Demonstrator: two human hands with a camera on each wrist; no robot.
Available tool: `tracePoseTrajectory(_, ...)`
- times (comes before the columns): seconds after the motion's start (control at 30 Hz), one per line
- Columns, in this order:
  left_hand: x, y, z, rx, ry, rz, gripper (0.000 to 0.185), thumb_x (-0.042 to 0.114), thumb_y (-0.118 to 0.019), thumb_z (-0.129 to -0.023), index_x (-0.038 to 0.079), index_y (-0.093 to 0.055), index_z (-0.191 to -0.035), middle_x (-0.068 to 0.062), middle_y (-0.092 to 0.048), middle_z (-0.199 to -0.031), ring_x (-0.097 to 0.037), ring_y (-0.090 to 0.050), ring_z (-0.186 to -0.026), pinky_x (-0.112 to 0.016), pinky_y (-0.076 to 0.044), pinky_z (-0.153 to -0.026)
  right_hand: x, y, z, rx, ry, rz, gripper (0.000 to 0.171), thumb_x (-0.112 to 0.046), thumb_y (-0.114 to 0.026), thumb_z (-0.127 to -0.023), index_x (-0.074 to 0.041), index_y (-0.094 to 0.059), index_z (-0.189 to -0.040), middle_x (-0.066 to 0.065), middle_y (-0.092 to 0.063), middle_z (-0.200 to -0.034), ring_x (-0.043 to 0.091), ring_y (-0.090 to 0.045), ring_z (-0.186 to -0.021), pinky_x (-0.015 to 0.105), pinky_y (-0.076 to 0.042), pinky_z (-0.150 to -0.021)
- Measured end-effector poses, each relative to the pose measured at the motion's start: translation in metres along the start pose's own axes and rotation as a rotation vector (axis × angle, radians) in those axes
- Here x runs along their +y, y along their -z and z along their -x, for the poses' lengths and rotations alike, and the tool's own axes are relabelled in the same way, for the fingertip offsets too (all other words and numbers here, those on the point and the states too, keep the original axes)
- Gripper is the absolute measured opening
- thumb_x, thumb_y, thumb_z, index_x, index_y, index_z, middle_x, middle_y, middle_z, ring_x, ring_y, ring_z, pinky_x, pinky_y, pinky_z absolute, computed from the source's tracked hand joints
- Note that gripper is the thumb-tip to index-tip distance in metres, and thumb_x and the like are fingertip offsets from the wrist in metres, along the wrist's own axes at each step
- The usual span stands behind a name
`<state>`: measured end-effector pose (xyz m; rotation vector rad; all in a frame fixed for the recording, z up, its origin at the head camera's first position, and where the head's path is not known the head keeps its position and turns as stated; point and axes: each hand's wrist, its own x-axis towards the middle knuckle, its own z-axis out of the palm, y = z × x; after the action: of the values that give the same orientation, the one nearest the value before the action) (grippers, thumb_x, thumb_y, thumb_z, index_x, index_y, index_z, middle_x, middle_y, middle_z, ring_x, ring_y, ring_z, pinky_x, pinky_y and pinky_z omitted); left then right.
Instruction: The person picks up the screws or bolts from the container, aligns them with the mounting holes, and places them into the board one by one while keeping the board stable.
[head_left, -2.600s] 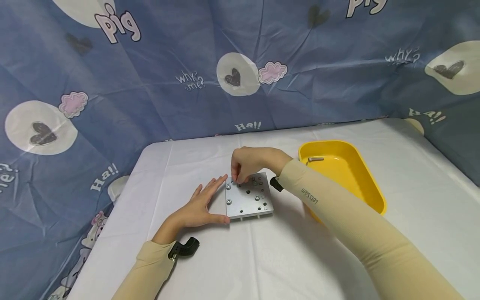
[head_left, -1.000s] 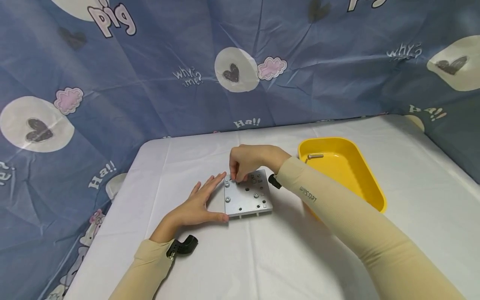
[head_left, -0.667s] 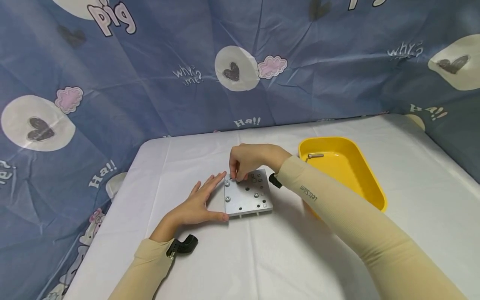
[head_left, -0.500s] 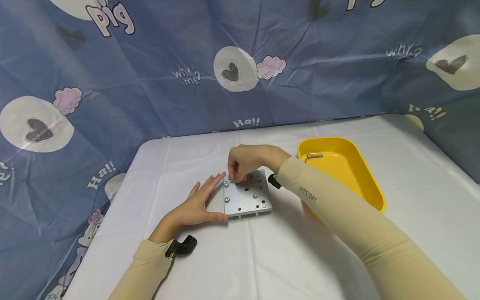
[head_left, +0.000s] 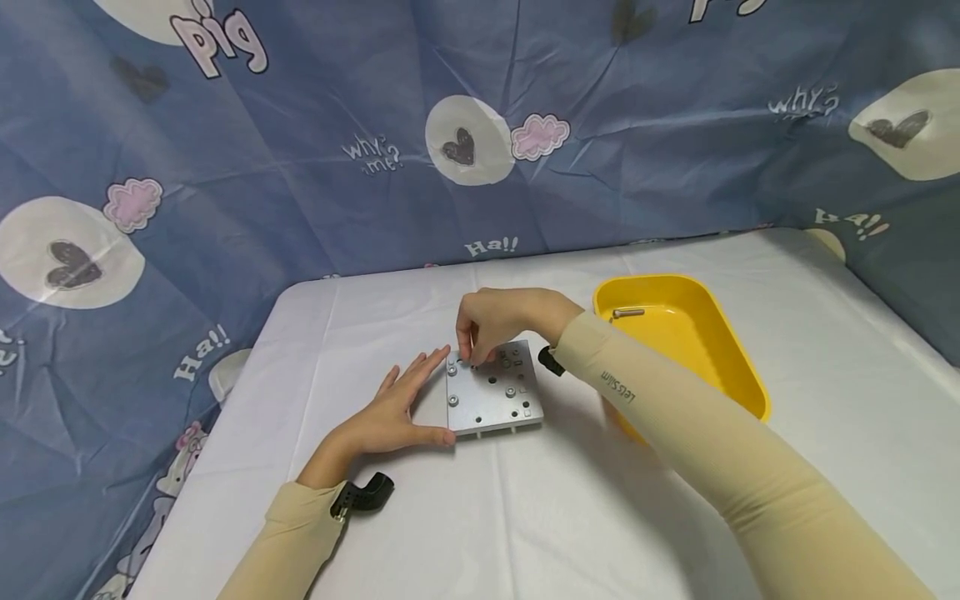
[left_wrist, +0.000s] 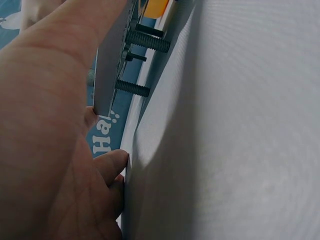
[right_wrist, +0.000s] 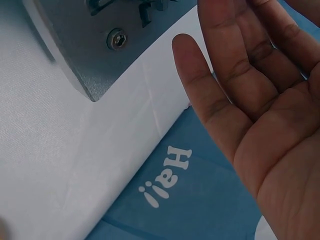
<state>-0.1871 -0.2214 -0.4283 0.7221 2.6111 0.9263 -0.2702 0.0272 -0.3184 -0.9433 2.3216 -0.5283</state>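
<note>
The metal plate (head_left: 492,388) lies flat on the white desk (head_left: 585,517), near the middle, with the yellow tray (head_left: 738,367) just to its right. Several bolt heads (head_left: 453,401) sit in the plate's upper face; the left wrist view shows threaded shanks (left_wrist: 148,41) projecting below the plate, so it stands slightly off the desk.

Procedure for the step in hand, judged as hand-turning a fastener at the plate's far-left corner:
- Keep the plate braced so it cannot rotate or slide on the cloth.
- Turn the fastener with the fingertips only, keeping it square to the plate to avoid cross-threading.
- Keep the bracing fingers clear of the shanks below.

Left hand (head_left: 390,414): open, fingers straight and together, resting on the desk. The thumb (head_left: 435,435) touches the plate's near-left corner and the fingertips lie along its left edge.

Right hand (head_left: 498,321): fingers curled downward over the far-left corner of the plate, fingertips drawn together as if pinching a small fastener. The part itself is hidden beneath the fingers.

A loose bolt (head_left: 628,313) lies at the far end of the tray.
</note>
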Motion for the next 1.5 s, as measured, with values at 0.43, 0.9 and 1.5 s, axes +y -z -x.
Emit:
tracePoseTrajectory(0.43,0.002,0.002,0.0,-0.002,0.001,-0.001,0.124,0.05,-0.093,-0.08,0.035,-0.014,-0.174,-0.011,-0.018,-0.181,-0.04,-0.006,-0.17,-0.068,0.008,-0.133,0.004,0.005,0.004,0.005,-0.027,0.037,0.004,-0.012,-0.082,-0.093,-0.014,-0.082,-0.097,0.004,-0.08,-0.084,0.017,-0.075,-0.081,0.027,-0.055,-0.081)
tracePoseTrajectory(0.9,-0.001,0.0,0.004,0.032,-0.028,0.002,0.126,0.057,-0.093,-0.076,0.034,-0.016,-0.174,-0.014,-0.021,-0.18,-0.045,-0.009,-0.168,-0.071,0.007,-0.132,0.028,0.013,0.023,0.029,-0.07,0.016,0.006,-0.011,-0.079,-0.094,-0.013,-0.081,-0.1,0.002,-0.079,-0.082,0.013,-0.074,-0.079,0.028,-0.057,-0.08)
tracePoseTrajectory(1.5,0.002,-0.001,0.004,0.014,0.002,-0.003,0.125,0.048,-0.095,-0.079,0.029,-0.016,-0.174,-0.013,-0.018,-0.181,-0.042,-0.007,-0.169,-0.067,0.008,-0.134,0.066,0.028,0.069,0.069,-0.095,-0.051,0.012,-0.003,-0.073,-0.096,0.001,-0.076,-0.106,0.007,-0.077,-0.079,0.018,-0.075,-0.077,0.036,-0.062,-0.085)
